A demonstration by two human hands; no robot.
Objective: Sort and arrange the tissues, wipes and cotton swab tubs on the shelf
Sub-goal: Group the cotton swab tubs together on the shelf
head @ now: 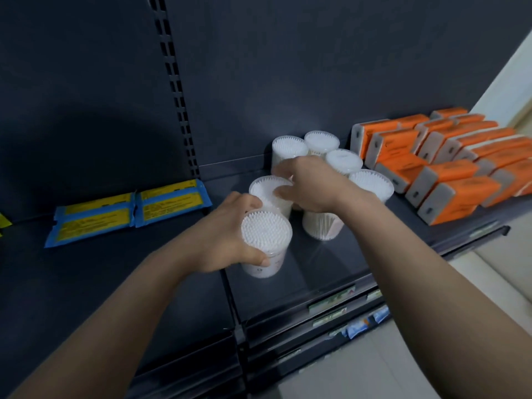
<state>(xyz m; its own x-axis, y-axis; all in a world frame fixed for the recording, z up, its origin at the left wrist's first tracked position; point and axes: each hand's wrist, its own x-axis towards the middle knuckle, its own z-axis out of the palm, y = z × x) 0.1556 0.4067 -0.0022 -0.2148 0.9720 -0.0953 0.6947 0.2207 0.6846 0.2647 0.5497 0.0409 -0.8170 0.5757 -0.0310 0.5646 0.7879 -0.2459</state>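
Price labels (331,300) line the front lip of the shelf (305,283) at six o'clock, and that lip is the edge to mind, since a tub nudged over it would probably drop. Just behind it the left hand (227,234) grips the front tub (266,240) of cotton swabs, fingers curled round the far side and thumb on the near wall. This tub looks light, with a stiff but smooth clear wall, so a grip round the middle of the body should hold better than one on the lid. At twelve o'clock from it stands the middle tub (267,191). The right hand (308,185) arches over it with fingers bent and the thumb tip on its lid; I cannot tell whether it grips anything. Another tub (322,226) stands under that wrist. Four back tubs (321,142) crowd close together towards one o'clock, so a careless sweep could topple them. Open shelf lies at nine o'clock of the cluster, and that is the easy room for sliding things. Flat blue-and-yellow wipes packs (129,211) lie farther out that way. Orange tissue packs (449,156), likely soft, fill the shelf at three o'clock, close to the tubs. The dark back panel (288,67) closes the far side.
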